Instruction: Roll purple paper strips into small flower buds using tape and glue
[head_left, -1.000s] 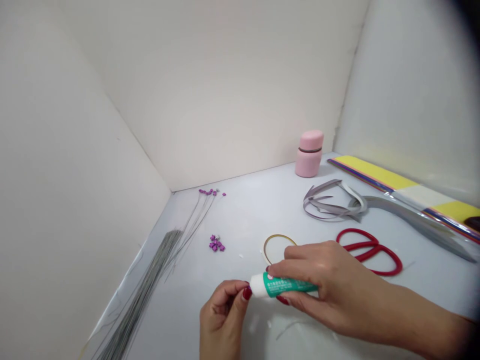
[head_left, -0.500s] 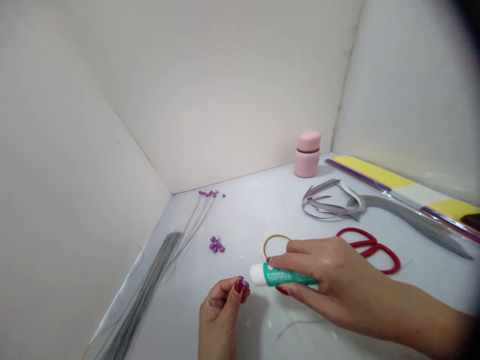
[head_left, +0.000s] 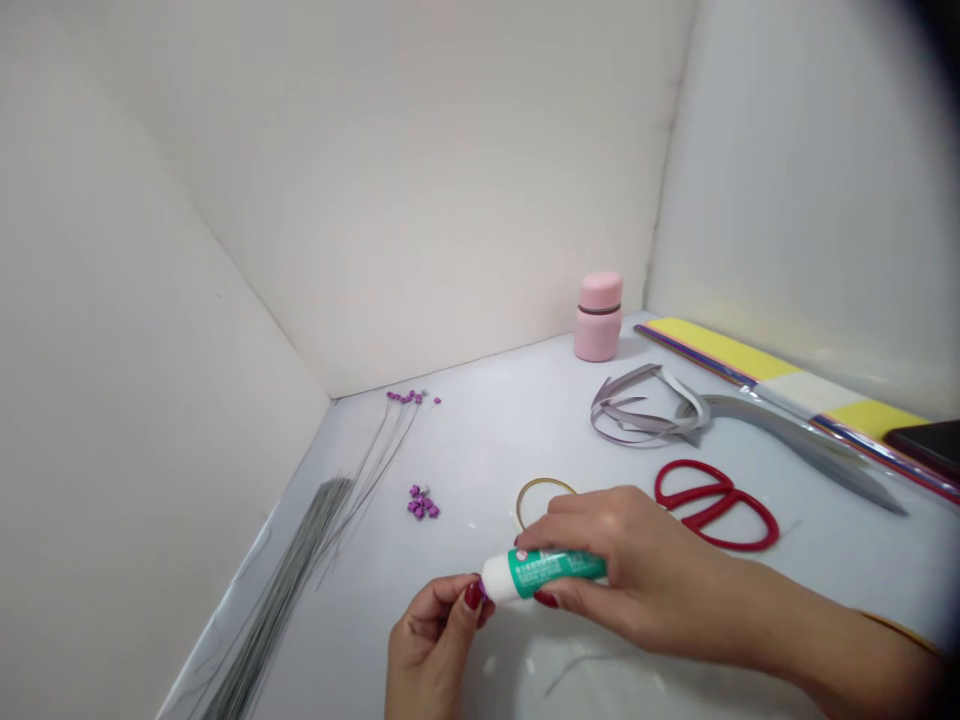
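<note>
My left hand (head_left: 439, 635) pinches a small purple paper piece (head_left: 483, 592) between thumb and forefinger; the fingertips hide most of it. From the right, my right hand (head_left: 611, 560) holds a green and white glue stick (head_left: 551, 572) nearly level, fingers wrapped round its green part. The white end of the stick touches the purple piece, or almost does. A small pile of purple star-like pieces (head_left: 423, 504) lies beyond my left hand. Several thin wires tipped with purple pieces (head_left: 405, 398) lie farther back.
A bundle of grey wires (head_left: 281, 600) lies at left. Behind my right hand are a gold ring (head_left: 541, 482) and red-handled scissors (head_left: 716, 505). Grey paper strips (head_left: 649, 405), a pink flask (head_left: 598, 318) and packed coloured paper (head_left: 795, 378) are farther back, near walls. A dark object (head_left: 926, 442) rests at right.
The glue stick has moved left and slightly down, its white end now up against the purple piece. The view has shifted a little, with both grips kept.
</note>
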